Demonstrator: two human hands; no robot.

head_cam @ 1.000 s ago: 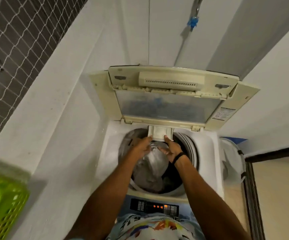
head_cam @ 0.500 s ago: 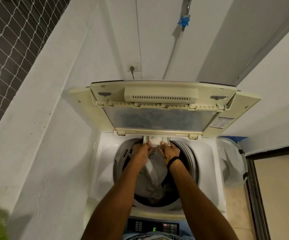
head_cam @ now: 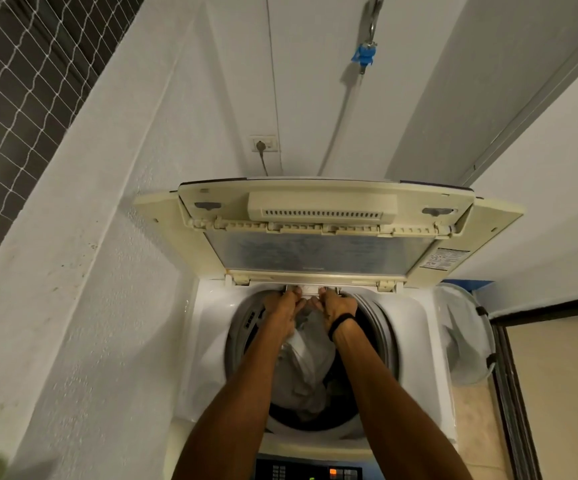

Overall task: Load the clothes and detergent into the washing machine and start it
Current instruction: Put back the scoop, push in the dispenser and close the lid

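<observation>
Both hands at drum [head_cam: 381,327] rear, I note: left hand [head_cam: 282,304], right hand [head_cam: 336,305], fingers [head_cam: 289,296] grasping detergent drawer [head_cam: 307,290]; clothes [head_cam: 310,362] below, lid [head_cam: 318,251] raised.

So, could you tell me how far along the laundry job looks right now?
Done: clothes lie in the drum. In hand: left hand and right hand hold the detergent drawer at the back rim. Left: close the raised lid and press start on the control panel.

Control panel [head_cam: 310,472] cut off at bottom edge; lid label [head_cam: 445,259] unreadably small
</observation>
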